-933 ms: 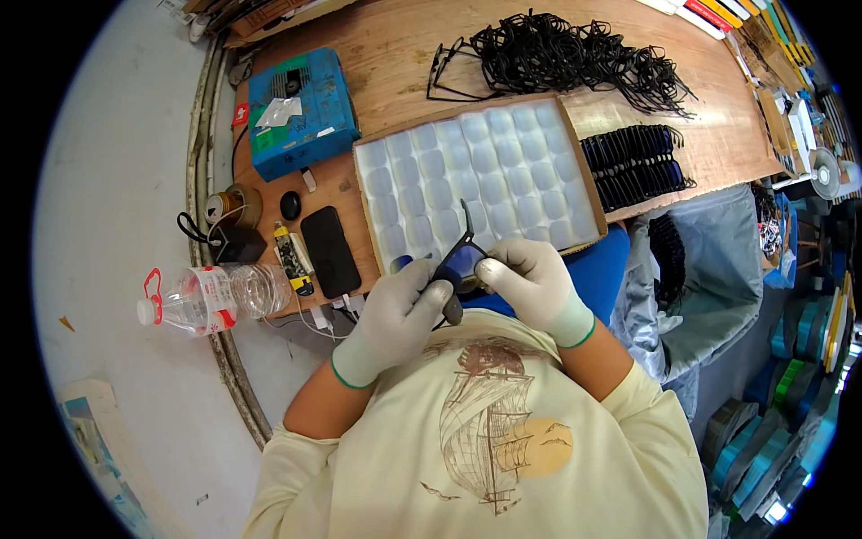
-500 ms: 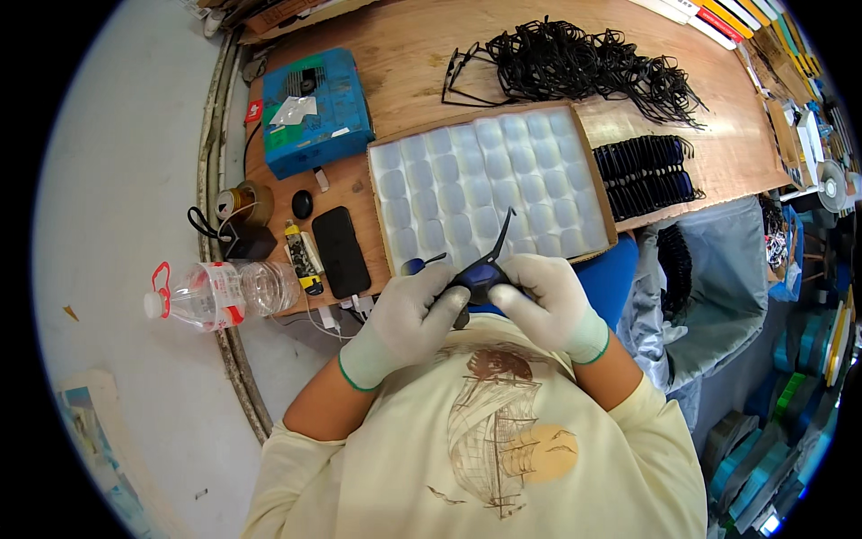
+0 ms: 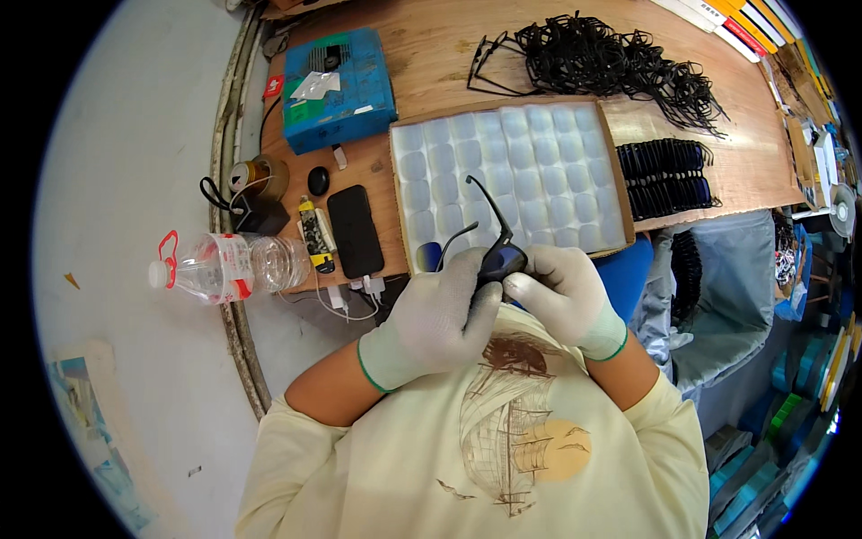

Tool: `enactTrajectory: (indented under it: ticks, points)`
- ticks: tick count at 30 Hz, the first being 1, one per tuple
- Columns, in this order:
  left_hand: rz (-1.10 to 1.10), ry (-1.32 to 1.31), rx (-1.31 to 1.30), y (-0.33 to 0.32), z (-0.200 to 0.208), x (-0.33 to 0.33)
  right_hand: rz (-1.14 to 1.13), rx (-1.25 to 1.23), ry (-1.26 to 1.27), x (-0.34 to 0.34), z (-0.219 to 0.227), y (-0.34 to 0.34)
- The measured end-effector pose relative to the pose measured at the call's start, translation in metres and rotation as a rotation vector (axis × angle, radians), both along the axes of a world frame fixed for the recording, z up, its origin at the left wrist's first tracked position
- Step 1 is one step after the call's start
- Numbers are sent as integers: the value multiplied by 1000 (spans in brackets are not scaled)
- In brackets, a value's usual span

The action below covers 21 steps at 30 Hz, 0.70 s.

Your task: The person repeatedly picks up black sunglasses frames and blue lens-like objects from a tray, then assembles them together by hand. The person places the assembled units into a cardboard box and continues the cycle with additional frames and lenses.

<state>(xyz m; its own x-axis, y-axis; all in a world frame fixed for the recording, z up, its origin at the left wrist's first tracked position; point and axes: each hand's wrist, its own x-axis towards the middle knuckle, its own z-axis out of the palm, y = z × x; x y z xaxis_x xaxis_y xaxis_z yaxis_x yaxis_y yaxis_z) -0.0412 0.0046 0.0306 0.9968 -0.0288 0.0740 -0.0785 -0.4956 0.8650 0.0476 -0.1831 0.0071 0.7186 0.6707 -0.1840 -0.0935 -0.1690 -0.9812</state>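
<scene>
One pair of dark glasses (image 3: 505, 260), blue-tinted lens showing, held over the near edge of a tray (image 3: 617, 171), one black temple rising toward 11 o'clock; all bearings taken from the glasses. Two hands, gloved in pale grey with green cuffs: left hand (image 3: 437, 316) at 8 o'clock, grip clamped on the glasses; right hand (image 3: 573, 295) at 4 o'clock, thumb and finger pinching their right end, though fingertips behind the lens are hidden. Many clear lenses (image 3: 492, 154) in rows in the tray, 12 o'clock; one dark blue lens (image 3: 429, 258), apparently in its near left corner, 9 o'clock. One tangled heap of black frames (image 3: 620, 67) at 1 o'clock and one stacked double row of glasses (image 3: 664, 180) at 2, both on a wooden table (image 3: 431, 45). One black phone (image 3: 356, 232), one yellow-and-black cutter (image 3: 316, 238) and one clear bottle (image 3: 224, 267), successively farther out at 9. One blue box (image 3: 338, 99), between 10 and 11. One grey bag (image 3: 732, 314), 3 o'clock.
</scene>
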Motion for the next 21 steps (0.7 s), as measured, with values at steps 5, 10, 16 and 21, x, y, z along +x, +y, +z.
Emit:
enactTrajectory:
  ticks: [5,10,16,21]
  points:
    - [11,-110,102,0,2,-4,1,55,-23,-5,-13,8]
    - [-21,7,202,16,-1,-2,13,-44,-135,-3,-12,10]
    - [-448,307,214,30,7,7,193,146,-541,9,-10,12]
    - [-5,480,382,71,-83,30,441,73,-375,18,14,-12]
